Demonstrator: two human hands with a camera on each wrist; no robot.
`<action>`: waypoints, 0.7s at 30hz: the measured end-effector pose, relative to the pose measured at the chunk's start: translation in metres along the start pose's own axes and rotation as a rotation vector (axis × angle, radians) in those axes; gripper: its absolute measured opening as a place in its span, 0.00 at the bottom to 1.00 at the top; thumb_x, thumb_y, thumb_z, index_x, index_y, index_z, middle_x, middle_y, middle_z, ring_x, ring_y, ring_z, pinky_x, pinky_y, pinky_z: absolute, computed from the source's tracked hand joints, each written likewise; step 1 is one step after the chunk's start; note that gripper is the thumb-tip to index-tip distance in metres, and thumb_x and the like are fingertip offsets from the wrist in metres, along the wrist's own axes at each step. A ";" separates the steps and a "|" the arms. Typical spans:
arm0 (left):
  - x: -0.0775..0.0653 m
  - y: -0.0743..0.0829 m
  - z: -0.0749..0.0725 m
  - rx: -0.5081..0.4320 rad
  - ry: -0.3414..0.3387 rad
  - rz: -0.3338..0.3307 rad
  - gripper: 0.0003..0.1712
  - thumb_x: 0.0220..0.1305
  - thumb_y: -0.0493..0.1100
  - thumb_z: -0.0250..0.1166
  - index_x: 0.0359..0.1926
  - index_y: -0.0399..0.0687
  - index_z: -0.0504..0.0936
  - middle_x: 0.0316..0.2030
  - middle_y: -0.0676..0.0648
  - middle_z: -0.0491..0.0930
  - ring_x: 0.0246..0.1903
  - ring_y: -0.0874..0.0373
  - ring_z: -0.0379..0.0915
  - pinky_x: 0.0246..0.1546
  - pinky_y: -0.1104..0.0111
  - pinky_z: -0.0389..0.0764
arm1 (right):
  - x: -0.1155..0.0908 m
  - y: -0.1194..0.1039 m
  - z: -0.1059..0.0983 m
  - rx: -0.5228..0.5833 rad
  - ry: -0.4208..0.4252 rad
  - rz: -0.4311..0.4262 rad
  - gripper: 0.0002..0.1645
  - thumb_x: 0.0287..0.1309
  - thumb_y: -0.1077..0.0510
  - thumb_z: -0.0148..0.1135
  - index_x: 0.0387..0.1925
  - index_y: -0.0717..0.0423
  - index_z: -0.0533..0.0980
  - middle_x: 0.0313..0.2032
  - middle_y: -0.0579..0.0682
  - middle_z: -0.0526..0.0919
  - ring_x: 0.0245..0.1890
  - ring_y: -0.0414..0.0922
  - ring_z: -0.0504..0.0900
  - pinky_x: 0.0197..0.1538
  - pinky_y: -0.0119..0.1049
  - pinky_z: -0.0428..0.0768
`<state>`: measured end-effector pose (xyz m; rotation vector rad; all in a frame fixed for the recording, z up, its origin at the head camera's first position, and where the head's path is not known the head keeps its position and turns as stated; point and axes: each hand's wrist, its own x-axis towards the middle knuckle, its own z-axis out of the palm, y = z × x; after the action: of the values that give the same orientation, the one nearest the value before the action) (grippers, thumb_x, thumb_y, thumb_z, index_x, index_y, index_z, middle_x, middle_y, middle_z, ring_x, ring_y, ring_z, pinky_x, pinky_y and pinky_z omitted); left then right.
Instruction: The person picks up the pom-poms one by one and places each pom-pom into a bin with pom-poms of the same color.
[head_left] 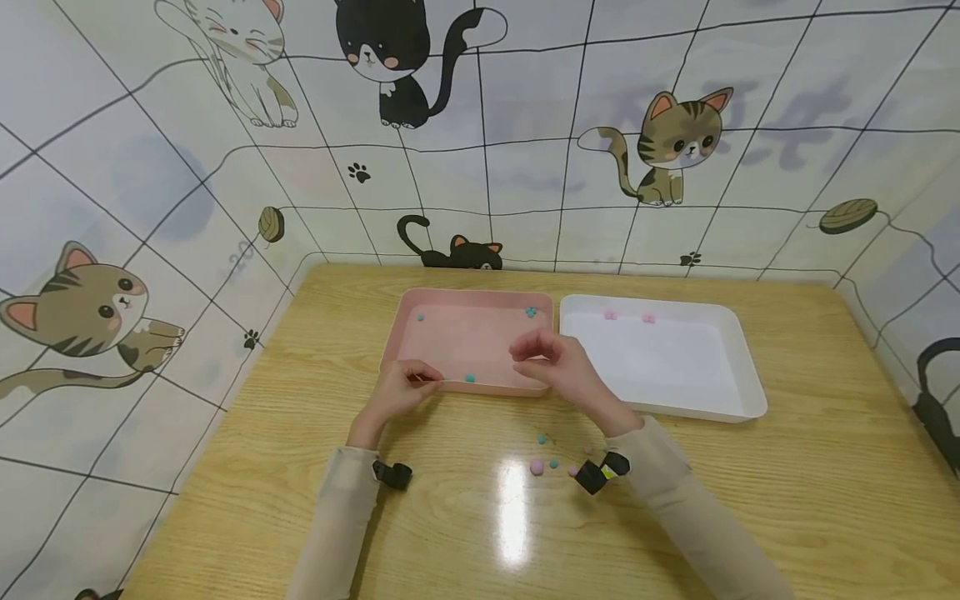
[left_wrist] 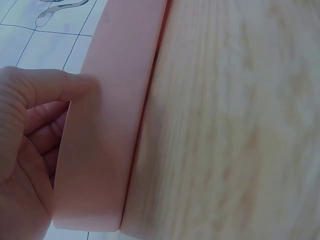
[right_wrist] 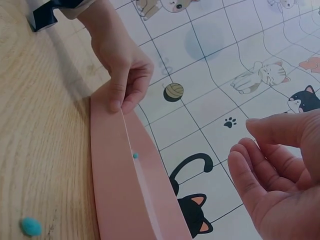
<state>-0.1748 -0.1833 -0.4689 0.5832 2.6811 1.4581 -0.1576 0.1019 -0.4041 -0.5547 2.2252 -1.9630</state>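
Note:
A shallow pink tray (head_left: 465, 333) lies on the wooden table with its long side toward me. My left hand (head_left: 405, 388) pinches its front wall near the left corner; in the left wrist view the thumb (left_wrist: 75, 87) lies on the wall's outer face, the fingers behind it. Above the tray's front right part hovers my right hand (head_left: 558, 367), fingers loosely bent and a gap between thumb and fingertips, nothing visible between them. Inside the tray are a small teal cluster (head_left: 531, 312) at the back right, a teal bit (head_left: 420, 317) at the back left and a teal piece (head_left: 469, 378) by the front wall.
Right beside the pink tray stands a white tray (head_left: 652, 358) with two pink pieces (head_left: 611, 315) near its back. Several small teal and pink balls, among them a larger pink ball (head_left: 537, 467), lie on the table (head_left: 450, 517) by my right wrist. Cat-patterned walls surround the table.

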 end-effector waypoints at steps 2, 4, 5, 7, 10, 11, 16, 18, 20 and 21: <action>0.000 -0.002 0.000 -0.008 0.005 -0.003 0.02 0.56 0.31 0.66 0.30 0.36 0.86 0.29 0.43 0.83 0.30 0.53 0.78 0.33 0.67 0.80 | -0.004 0.000 0.000 -0.003 -0.008 0.009 0.11 0.54 0.68 0.64 0.41 0.68 0.76 0.39 0.61 0.80 0.40 0.43 0.78 0.45 0.28 0.78; 0.000 -0.003 -0.001 -0.016 0.009 -0.005 0.02 0.56 0.32 0.67 0.30 0.38 0.86 0.29 0.44 0.83 0.30 0.55 0.77 0.33 0.69 0.80 | -0.009 0.001 -0.001 -0.004 -0.021 0.015 0.11 0.55 0.68 0.63 0.41 0.68 0.76 0.40 0.63 0.79 0.41 0.43 0.78 0.44 0.28 0.78; 0.000 -0.003 -0.001 -0.016 0.009 -0.003 0.02 0.56 0.32 0.67 0.30 0.39 0.86 0.29 0.45 0.83 0.30 0.56 0.77 0.33 0.69 0.80 | -0.012 0.002 -0.001 -0.003 -0.028 0.018 0.11 0.55 0.68 0.62 0.41 0.68 0.76 0.40 0.63 0.79 0.41 0.44 0.78 0.44 0.28 0.78; 0.000 -0.003 -0.001 -0.014 0.011 0.006 0.03 0.56 0.31 0.67 0.30 0.39 0.86 0.29 0.45 0.83 0.30 0.56 0.77 0.33 0.69 0.80 | -0.016 0.005 -0.001 -0.007 -0.039 0.015 0.10 0.56 0.69 0.61 0.41 0.68 0.76 0.40 0.65 0.79 0.41 0.45 0.79 0.44 0.29 0.79; 0.000 -0.004 -0.001 -0.005 0.014 0.020 0.03 0.55 0.31 0.66 0.29 0.39 0.86 0.28 0.46 0.83 0.29 0.56 0.77 0.32 0.69 0.80 | -0.023 0.009 -0.002 -0.015 -0.054 0.019 0.10 0.56 0.70 0.61 0.41 0.69 0.75 0.40 0.65 0.79 0.41 0.45 0.79 0.44 0.29 0.79; 0.000 -0.004 -0.001 -0.002 0.014 0.024 0.03 0.55 0.31 0.66 0.29 0.40 0.86 0.28 0.46 0.83 0.29 0.56 0.77 0.32 0.69 0.80 | -0.025 0.011 -0.002 -0.020 -0.057 0.024 0.10 0.55 0.70 0.61 0.41 0.69 0.76 0.40 0.64 0.79 0.41 0.44 0.79 0.45 0.30 0.79; 0.000 -0.003 -0.002 -0.005 0.013 0.020 0.03 0.55 0.31 0.66 0.29 0.39 0.86 0.28 0.46 0.83 0.29 0.56 0.77 0.32 0.69 0.80 | -0.035 0.020 -0.001 -0.035 -0.089 0.066 0.11 0.55 0.69 0.62 0.41 0.68 0.76 0.40 0.64 0.79 0.40 0.43 0.78 0.44 0.30 0.79; 0.000 -0.002 -0.002 -0.006 0.012 0.014 0.03 0.55 0.31 0.67 0.29 0.39 0.86 0.28 0.46 0.83 0.29 0.57 0.77 0.32 0.69 0.80 | -0.039 0.024 -0.001 -0.045 -0.104 0.081 0.10 0.56 0.70 0.61 0.42 0.67 0.76 0.40 0.63 0.79 0.41 0.45 0.78 0.45 0.30 0.79; 0.000 -0.002 -0.002 -0.007 0.011 0.015 0.03 0.55 0.31 0.66 0.29 0.38 0.86 0.28 0.46 0.83 0.29 0.57 0.77 0.32 0.69 0.80 | -0.042 0.028 0.000 -0.050 -0.122 0.092 0.11 0.56 0.71 0.60 0.42 0.68 0.75 0.41 0.65 0.78 0.42 0.50 0.78 0.46 0.30 0.79; 0.001 -0.002 -0.002 -0.008 0.011 0.018 0.03 0.55 0.31 0.66 0.29 0.38 0.86 0.28 0.45 0.83 0.29 0.56 0.77 0.32 0.69 0.80 | -0.043 0.030 0.000 -0.056 -0.132 0.095 0.11 0.56 0.71 0.60 0.42 0.68 0.75 0.41 0.65 0.78 0.43 0.52 0.77 0.46 0.30 0.79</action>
<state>-0.1763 -0.1853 -0.4691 0.6020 2.6836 1.4796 -0.1239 0.1198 -0.4401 -0.5567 2.1888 -1.7704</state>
